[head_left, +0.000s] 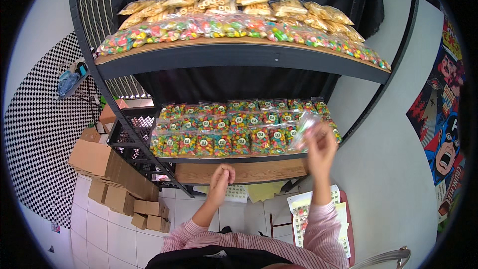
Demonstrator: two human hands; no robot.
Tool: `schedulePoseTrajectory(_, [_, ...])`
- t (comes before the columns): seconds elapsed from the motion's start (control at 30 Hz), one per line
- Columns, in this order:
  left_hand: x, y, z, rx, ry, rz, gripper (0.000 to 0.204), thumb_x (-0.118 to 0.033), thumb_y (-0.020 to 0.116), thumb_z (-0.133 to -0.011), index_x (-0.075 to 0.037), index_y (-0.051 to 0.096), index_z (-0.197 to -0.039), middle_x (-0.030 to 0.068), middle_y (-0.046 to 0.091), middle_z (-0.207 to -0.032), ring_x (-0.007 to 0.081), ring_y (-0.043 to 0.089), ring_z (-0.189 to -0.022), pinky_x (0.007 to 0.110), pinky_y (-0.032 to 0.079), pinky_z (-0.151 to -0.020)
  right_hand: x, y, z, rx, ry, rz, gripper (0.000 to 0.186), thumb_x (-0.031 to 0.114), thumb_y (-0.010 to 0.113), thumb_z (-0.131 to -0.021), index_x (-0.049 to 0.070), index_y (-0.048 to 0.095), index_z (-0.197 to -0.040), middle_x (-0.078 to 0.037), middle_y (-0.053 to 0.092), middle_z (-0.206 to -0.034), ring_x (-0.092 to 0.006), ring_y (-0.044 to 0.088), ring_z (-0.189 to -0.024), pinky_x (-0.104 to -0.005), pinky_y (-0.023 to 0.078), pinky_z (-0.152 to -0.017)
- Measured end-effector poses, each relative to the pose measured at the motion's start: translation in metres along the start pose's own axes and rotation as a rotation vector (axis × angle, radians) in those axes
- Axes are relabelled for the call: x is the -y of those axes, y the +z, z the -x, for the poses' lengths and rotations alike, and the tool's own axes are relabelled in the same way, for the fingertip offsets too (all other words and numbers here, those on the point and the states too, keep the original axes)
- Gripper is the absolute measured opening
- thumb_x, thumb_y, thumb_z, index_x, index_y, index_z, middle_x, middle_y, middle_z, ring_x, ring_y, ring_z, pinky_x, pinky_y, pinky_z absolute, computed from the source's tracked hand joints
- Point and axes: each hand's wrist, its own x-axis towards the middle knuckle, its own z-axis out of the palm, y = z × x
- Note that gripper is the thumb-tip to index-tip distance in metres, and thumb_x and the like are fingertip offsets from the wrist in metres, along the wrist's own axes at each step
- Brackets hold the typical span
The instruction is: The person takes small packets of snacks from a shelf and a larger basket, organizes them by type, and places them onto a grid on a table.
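Note:
My right hand (321,150) is raised before the right end of the middle shelf. It grips a small clear candy bag (304,128) by its edge; pink and green show through, blurred by motion. My left hand (222,182) hovers in front of the lower wooden board, fingers curled inward, and nothing shows in it. Facing both hands, rows of clear bags of multicoloured candy (204,144) stand upright on the middle shelf (224,160), each front bag bearing a round pale label.
Above, the top shelf (239,52) carries bags of candy and puffed snacks (216,3). Label sheets (340,214) lie on a red stool (350,229) at lower right, with small candy bags on them. Cardboard boxes (119,201) and a black crate (138,128) stand left. A metal shelf post (398,52) rises right.

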Motion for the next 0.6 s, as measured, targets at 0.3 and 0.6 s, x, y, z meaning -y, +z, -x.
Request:
schedulePoseTrajectory(0.3, [-0.183, 0.085, -0.040, 0.802, 0.823, 0.268, 0.049, -0.057, 0.042, -0.079, -0.011, 0.052, -0.064, 0.0028, 0.044, -0.071, 0.0167, 0.036, -0.064, 0.028, 0.030, -0.058, 0.058, 0.029, -0.219, 0.250, -0.253, 0.121, 0.032, 0.015, 0.059, -0.075, 0.000, 0.054, -0.103, -0.008, 0.057, -0.092, -0.0128, 0.055, -0.081, -0.0242, 0.042, -0.075])
schedulePoseTrajectory(0.6, [-0.216, 0.121, -0.050, 1.130, 0.800, 0.320, 0.022, -0.022, 0.046, -0.085, -0.016, 0.052, -0.064, -0.0027, 0.050, -0.073, 0.0141, 0.044, -0.068, 0.027, 0.033, -0.054, 0.056, 0.049, -0.275, 0.662, -0.020, 0.343, 0.026, 0.013, 0.058, -0.077, 0.004, 0.055, -0.101, -0.002, 0.057, -0.081, -0.0081, 0.053, -0.074, -0.0208, 0.042, -0.070])
